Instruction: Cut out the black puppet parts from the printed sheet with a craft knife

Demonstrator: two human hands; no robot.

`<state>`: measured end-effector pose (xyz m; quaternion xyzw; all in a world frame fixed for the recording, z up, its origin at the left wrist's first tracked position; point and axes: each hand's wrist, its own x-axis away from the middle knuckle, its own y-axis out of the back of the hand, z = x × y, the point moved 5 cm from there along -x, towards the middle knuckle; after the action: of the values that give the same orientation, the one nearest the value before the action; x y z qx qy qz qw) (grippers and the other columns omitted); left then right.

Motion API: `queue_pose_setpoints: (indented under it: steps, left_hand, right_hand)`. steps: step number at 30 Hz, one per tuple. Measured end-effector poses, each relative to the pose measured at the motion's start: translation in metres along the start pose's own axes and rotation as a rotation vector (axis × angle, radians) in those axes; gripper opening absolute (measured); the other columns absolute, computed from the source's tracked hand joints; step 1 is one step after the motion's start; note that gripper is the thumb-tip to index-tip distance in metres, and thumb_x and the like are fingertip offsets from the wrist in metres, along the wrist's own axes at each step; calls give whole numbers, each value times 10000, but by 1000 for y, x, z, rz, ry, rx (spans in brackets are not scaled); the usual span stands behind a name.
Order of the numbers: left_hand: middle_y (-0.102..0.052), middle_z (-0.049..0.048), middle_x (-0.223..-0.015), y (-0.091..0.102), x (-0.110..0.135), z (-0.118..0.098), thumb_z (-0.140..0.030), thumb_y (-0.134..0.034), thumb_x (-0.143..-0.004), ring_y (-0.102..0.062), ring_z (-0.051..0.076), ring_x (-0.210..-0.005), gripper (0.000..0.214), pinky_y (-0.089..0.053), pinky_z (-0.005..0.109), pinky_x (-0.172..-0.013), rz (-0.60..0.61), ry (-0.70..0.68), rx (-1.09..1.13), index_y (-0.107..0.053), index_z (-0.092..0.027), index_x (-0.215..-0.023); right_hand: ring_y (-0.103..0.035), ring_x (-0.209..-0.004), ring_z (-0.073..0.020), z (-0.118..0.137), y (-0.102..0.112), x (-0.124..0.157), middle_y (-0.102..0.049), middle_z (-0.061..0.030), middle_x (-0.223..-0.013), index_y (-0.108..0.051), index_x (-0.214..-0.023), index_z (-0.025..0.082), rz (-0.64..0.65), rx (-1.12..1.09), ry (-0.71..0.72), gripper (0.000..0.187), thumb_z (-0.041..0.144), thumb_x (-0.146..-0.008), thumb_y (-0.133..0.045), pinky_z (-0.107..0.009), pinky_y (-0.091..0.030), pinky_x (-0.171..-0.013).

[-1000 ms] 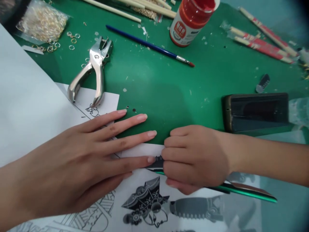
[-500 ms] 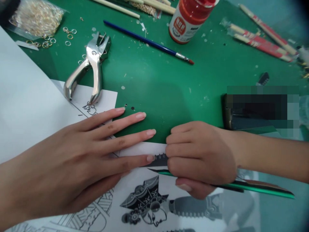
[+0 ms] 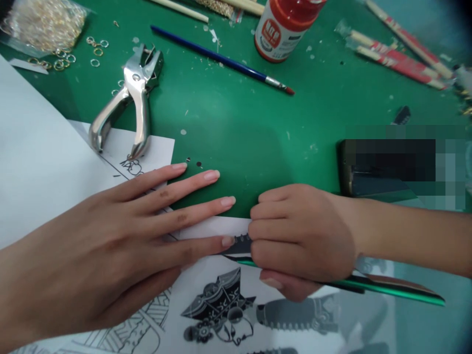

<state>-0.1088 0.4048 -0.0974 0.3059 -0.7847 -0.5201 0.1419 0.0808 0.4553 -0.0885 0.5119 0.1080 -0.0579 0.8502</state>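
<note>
Green tool (image 3: 400, 290) slid rightward, right hand (image 3: 300, 236) curled round it; left hand (image 3: 114, 241) splayed over sheet (image 3: 269, 339); green tabletop (image 3: 236, 128) scrap-flecked.

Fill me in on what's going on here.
The person's left hand lies spread over printed sheets, while the right hand is closed around a slim green-edged tool; exactly what kind is hard to tell. A hole punch, a blue paintbrush and a red jar are farther off, in neither hand.
</note>
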Motion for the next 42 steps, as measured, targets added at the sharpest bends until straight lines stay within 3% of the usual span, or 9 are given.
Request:
queue_pose_setpoints:
  steps: [8, 12, 23, 31, 37, 42]
  left_hand:
    - [-374, -70, -1707, -3, 0, -6, -381, -417, -1062, -252, 238, -1625, 494, -61, 490, -1373, 40, -49, -33, -496, -366, -1550]
    - [-386, -80, -1701, -4, -1, -3, -388, -428, -1061, -278, 239, -1616, 523, -65, 470, -1373, 29, -64, -41, -456, -354, -1581]
    - [-363, -100, -1705, 0, -2, -2, -428, -459, -1071, -226, 222, -1631, 440, -131, 448, -1360, 0, -15, -24, -540, -420, -1503]
    - [-368, -104, -1708, -2, -2, -1, -413, -439, -1072, -236, 220, -1628, 436, -133, 443, -1377, -9, -19, -11, -548, -433, -1493]
    - [-337, -122, -1719, -2, -1, -1, -410, -406, -1091, -218, 211, -1632, 419, -148, 476, -1375, 1, -6, -19, -545, -442, -1486]
    - [-320, -124, -1723, -2, -1, -1, -426, -417, -1091, -228, 221, -1627, 421, -139, 479, -1369, 14, 7, -22, -534, -460, -1494]
  right_hand:
    - [-458, -613, -167, 1, -3, 1, -530, 37, -648, -525, -780, 235, 34, 35, 31, 334, 304, -1092, -430, -364, -331, -595]
    - [-463, -614, -162, 0, -5, 2, -515, 41, -650, -509, -782, 236, 23, 41, 31, 334, 306, -1096, -423, -357, -331, -602]
    - [-474, -623, -169, 1, -6, 1, -542, 26, -664, -521, -790, 233, 53, 66, -22, 406, 280, -1130, -303, -356, -366, -610]
    - [-491, -647, -164, 5, -7, 2, -526, 22, -680, -521, -801, 226, 169, 159, 74, 354, 311, -1122, -398, -343, -377, -617]
    - [-461, -636, -170, 5, -7, 3, -500, 20, -668, -520, -793, 225, 91, 172, 61, 392, 310, -1135, -348, -355, -371, -633]
    - [-478, -652, -168, 4, -4, 2, -509, 15, -677, -531, -786, 218, 182, 172, 100, 394, 308, -1135, -372, -347, -368, -628]
